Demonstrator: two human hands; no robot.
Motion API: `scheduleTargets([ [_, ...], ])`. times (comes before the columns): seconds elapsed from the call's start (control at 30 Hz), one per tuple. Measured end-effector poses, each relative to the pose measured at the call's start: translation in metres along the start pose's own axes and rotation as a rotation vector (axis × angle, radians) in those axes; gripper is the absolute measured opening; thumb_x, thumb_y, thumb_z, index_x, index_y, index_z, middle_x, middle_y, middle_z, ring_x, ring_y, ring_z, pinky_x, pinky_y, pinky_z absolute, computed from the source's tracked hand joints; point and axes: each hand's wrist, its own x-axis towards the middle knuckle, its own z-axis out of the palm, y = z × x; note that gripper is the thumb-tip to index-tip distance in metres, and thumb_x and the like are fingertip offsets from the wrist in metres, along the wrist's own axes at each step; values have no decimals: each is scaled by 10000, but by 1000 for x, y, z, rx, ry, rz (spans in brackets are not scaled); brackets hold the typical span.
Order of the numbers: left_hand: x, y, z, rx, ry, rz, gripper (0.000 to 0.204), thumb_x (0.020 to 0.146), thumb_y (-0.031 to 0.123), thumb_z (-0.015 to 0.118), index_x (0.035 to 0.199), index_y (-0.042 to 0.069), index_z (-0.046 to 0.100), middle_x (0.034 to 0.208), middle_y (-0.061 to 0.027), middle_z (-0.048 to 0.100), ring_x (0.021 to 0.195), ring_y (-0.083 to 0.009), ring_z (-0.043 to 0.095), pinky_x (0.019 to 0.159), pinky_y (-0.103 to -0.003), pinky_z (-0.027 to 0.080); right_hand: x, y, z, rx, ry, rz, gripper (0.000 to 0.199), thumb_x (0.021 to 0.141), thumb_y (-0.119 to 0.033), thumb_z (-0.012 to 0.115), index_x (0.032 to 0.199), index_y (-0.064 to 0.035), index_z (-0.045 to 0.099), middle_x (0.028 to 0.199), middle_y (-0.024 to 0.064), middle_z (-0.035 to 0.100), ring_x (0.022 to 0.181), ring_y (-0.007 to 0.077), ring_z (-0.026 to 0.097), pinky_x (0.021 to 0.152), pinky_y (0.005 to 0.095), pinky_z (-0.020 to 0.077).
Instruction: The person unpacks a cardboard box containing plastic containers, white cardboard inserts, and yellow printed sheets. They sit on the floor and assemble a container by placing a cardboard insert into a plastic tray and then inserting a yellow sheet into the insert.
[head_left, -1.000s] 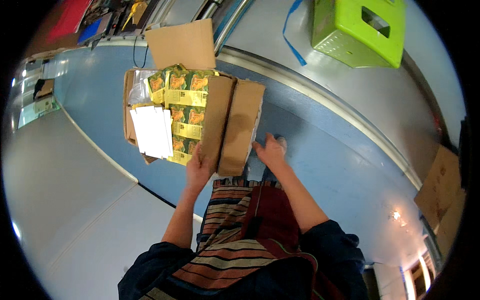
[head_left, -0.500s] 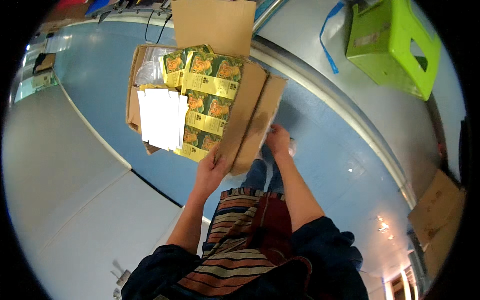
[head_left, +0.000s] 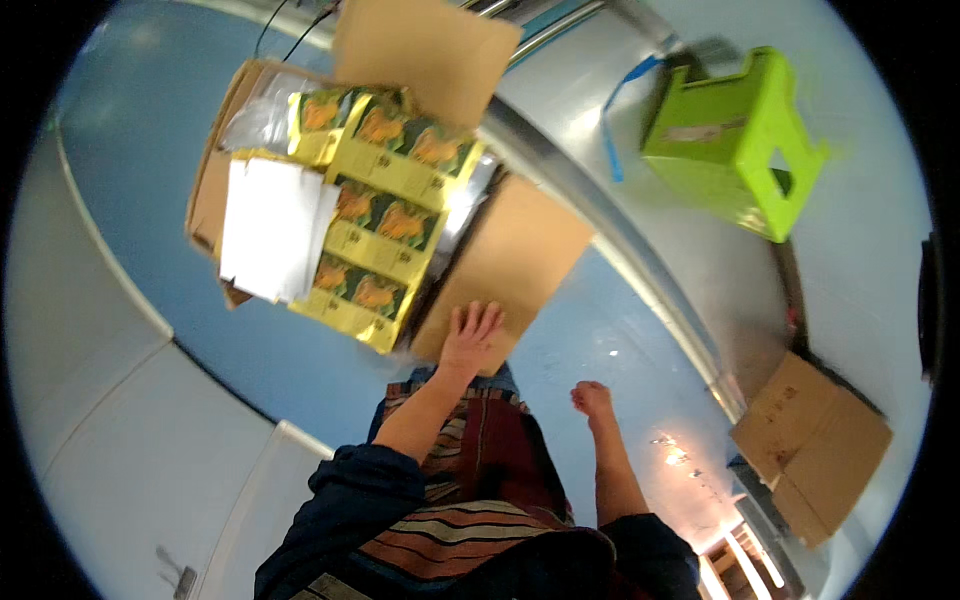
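Note:
A cardboard box (head_left: 205,190) stands with its flaps spread. My left hand (head_left: 475,338) lies flat, fingers spread, on the box's right flap (head_left: 530,255). Away from the box to the right hangs my right hand (head_left: 591,398), its fingers curled and nothing visible in them. Shiny yellow-and-green printed packets (head_left: 370,240) in joined rows cover much of the contents. A stack of white sheets or cards (head_left: 270,230) rests at the left, with a clear plastic bag (head_left: 268,112) behind it. Whatever lies under the packets is hidden.
On the metal surface at the upper right are a bright green plastic stool (head_left: 735,140) and a blue strap (head_left: 612,130). Another cardboard box (head_left: 815,440) sits at the lower right. Black cables (head_left: 290,45) hang beyond the far flap (head_left: 425,60). Blue floor (head_left: 600,330) surrounds me.
The right flap has opened outward and lies flatter. My left hand has moved onto it from its edge. My right hand has left the flap and lowered toward me. The view has shifted.

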Motion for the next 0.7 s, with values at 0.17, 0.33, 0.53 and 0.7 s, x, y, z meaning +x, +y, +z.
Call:
scheduleTargets([
  [0.17,-7,-2,-61,-199,-17,29,665,836,334,566,1388,103,275,1439,-138,187,1313,-367,202,1050,-556,195,-38,-116,-46,-316,269,-458,195,805,-185,591,852,1,625,761,119,657,672,191,627,617,288,499],
  [0.33,-23,-25,-86,-456,170,-102,519,790,228,610,1241,33,444,1298,-179,407,1212,-363,364,1007,-479,303,-43,-321,-118,-271,669,-941,372,747,-153,667,1060,29,582,1002,227,619,903,350,609,804,387,479],
  [0.53,-46,-24,-95,-654,446,-602,338,774,112,594,1090,-1,554,1104,-194,553,1035,-384,504,886,-444,414,38,-476,-252,-610,793,-1082,647,732,-502,657,1082,32,552,1032,245,600,969,402,567,840,431,442],
  [0.7,-60,32,-84,-733,402,-926,285,777,102,586,1046,8,574,1002,-209,584,953,-401,542,830,-444,442,21,-484,-245,-799,548,-853,712,740,-697,513,847,-5,638,834,218,635,843,387,596,757,429,454],
])
